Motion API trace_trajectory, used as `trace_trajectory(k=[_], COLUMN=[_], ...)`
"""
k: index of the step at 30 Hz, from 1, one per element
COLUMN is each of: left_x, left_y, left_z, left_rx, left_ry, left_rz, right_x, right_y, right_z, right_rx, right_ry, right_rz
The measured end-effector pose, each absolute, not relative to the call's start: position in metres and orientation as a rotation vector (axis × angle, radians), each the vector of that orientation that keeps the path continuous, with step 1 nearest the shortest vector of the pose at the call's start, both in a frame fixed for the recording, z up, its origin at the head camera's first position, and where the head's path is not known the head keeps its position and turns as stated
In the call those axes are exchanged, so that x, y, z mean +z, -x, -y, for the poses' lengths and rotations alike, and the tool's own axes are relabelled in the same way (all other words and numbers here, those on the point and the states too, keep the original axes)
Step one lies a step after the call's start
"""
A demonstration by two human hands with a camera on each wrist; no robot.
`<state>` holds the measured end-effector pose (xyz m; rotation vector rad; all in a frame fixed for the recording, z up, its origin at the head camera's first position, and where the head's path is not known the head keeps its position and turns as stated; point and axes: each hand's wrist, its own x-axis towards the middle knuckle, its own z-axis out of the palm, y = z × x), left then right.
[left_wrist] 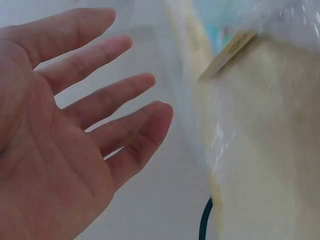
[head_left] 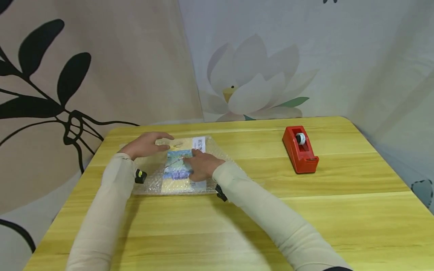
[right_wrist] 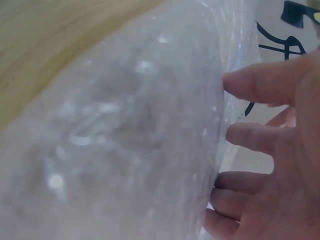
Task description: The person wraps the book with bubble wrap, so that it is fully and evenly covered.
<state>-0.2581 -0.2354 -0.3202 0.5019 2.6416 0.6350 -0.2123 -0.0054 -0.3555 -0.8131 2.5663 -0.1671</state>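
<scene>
A book (head_left: pixel 177 177) with a blue and yellow cover lies on a sheet of bubble wrap (head_left: pixel 149 180) on the yellow wooden table (head_left: pixel 271 210). My left hand (head_left: pixel 148 144) lies flat over the book's far left corner, and in the left wrist view the left hand (left_wrist: pixel 75 125) shows straight, spread fingers holding nothing, next to the book's pale edge (left_wrist: pixel 260 130). My right hand (head_left: pixel 202 166) rests on the middle of the cover. In the right wrist view its fingers (right_wrist: pixel 260 137) touch the cover beside a raised fold of bubble wrap (right_wrist: pixel 125 150).
A red tape dispenser (head_left: pixel 300 149) stands on the table to the right of the book. Patterned cloth with a leaf and flower print (head_left: pixel 251 82) hangs behind the table's far edge. Bare tabletop lies in front of and to the right of the arms.
</scene>
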Motion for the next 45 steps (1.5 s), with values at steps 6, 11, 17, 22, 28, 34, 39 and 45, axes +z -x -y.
trace_trajectory(k=[6,11,17,22,28,34,39,45], left_x=[-0.312,-0.322,-0.338,-0.352,-0.362,-0.367,-0.369,-0.361], left_y=[0.243,0.234,0.226,0.222,0.223,0.221,0.217,0.215], left_z=[0.274,0.305,0.33,0.337,0.34,0.337,0.332,0.323], left_rx=[0.742,0.852,0.976,1.102,1.179,1.234,1.23,1.209], left_ry=[-0.336,-0.107,0.012,0.025,-0.069,-0.145,-0.18,-0.197], left_rz=[-2.759,-2.82,-2.766,-2.634,-2.593,-2.527,-2.504,-2.545], right_x=[-0.355,-0.354,-0.356,-0.357,-0.356,-0.357,-0.358,-0.358], right_y=[0.211,0.211,0.211,0.209,0.209,0.21,0.209,0.208], right_z=[0.005,0.005,0.005,0.005,0.005,0.004,0.003,0.002], right_rx=[-0.141,-0.146,-0.179,-0.199,-0.215,-0.203,-0.226,-0.269], right_ry=[0.839,0.839,0.846,0.833,0.824,0.826,0.825,0.821], right_rz=[-2.585,-2.591,-2.582,-2.574,-2.569,-2.574,-2.568,-2.561])
